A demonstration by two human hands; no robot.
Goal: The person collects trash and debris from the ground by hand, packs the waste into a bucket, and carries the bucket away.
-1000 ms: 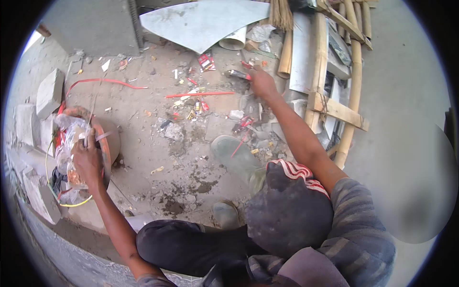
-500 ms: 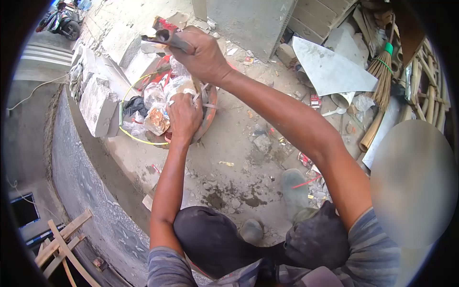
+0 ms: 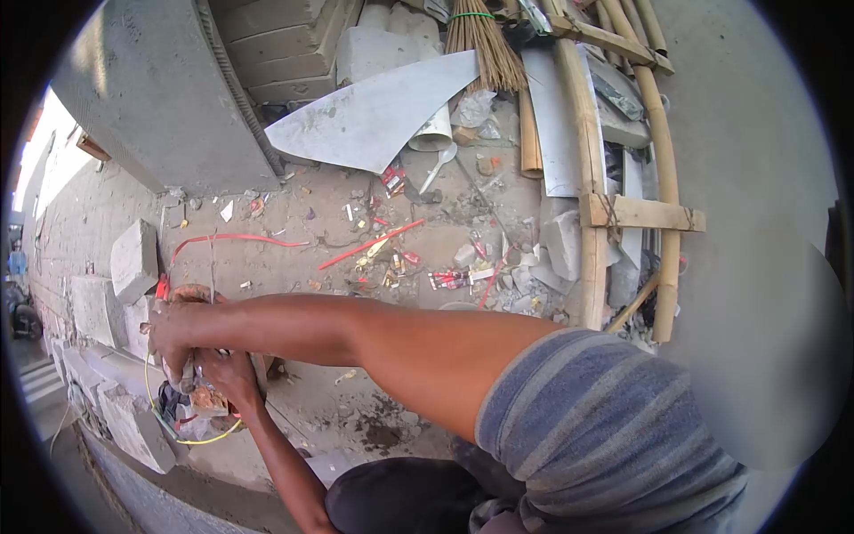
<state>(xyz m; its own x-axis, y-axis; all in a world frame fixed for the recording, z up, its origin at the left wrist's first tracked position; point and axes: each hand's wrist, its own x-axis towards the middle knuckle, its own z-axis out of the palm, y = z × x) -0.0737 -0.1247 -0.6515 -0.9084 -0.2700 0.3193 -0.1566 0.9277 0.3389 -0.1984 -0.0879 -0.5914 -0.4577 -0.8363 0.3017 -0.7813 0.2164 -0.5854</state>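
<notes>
My right hand (image 3: 176, 331) reaches down over the rubbish in a round, reddish-brown tub (image 3: 194, 292), its fingers curled downward. What they close on is hidden. My left hand (image 3: 229, 374) lies just below it among the rubbish. Its fingers are mostly covered by the right hand, so their grip does not show. Near the hands are dark plastic (image 3: 171, 398) and an orange-brown crumpled piece (image 3: 210, 400). A yellow band (image 3: 212, 440) loops around the tub's near side.
Pale concrete blocks (image 3: 135, 261) stand beyond the tub. A grey slab (image 3: 151, 98) leans at upper left. A pale triangular sheet (image 3: 374, 111), a stick broom (image 3: 485, 49) and a bamboo ladder-like frame (image 3: 583, 169) lie to the right. Red strips (image 3: 372, 245) and litter are scattered on the ground.
The view has swung to the right. My right hand, which held a red-and-grey scrap raised above the tub, has come down to the rubbish beside my left hand.
</notes>
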